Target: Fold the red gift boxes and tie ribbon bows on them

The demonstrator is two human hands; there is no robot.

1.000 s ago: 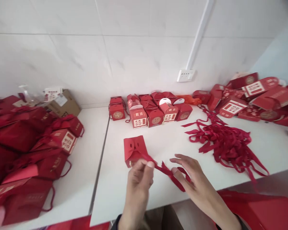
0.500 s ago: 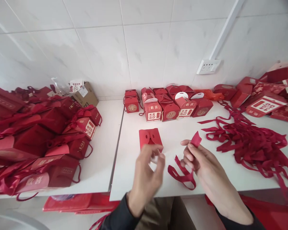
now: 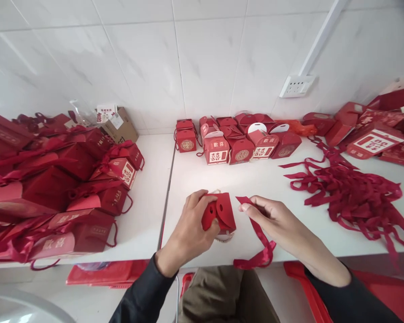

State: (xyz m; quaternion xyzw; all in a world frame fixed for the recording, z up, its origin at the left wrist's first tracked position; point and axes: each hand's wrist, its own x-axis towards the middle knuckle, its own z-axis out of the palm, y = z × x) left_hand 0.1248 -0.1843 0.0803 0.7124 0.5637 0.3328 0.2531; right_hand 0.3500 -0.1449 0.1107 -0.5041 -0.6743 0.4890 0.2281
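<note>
A small red gift box (image 3: pixel 226 211) with two holes in its rounded top flaps sits on the white table before me. My left hand (image 3: pixel 197 222) is closed around its left side, thumb at the front and fingers behind. A pale cord handle (image 3: pixel 225 238) shows at the box's lower edge. To the right of the box, my right hand (image 3: pixel 267 213) pinches a dark red ribbon (image 3: pixel 261 235) near one end. That end points toward the box but stays apart from it. The ribbon's other part hangs down and lies looped at the table's front edge.
A heap of ribbons (image 3: pixel 353 193) lies to the right. Several red boxes (image 3: pixel 240 150) stand by the tiled wall, and more are piled at the far right (image 3: pixel 373 139). Finished-looking boxes with ribbons (image 3: pixel 54 193) crowd the left table. A gap (image 3: pixel 166 197) separates the tables.
My left hand has come down onto the box and taken hold of its left side. My right hand has moved left and lower with the ribbon, its end now close to the box.
</note>
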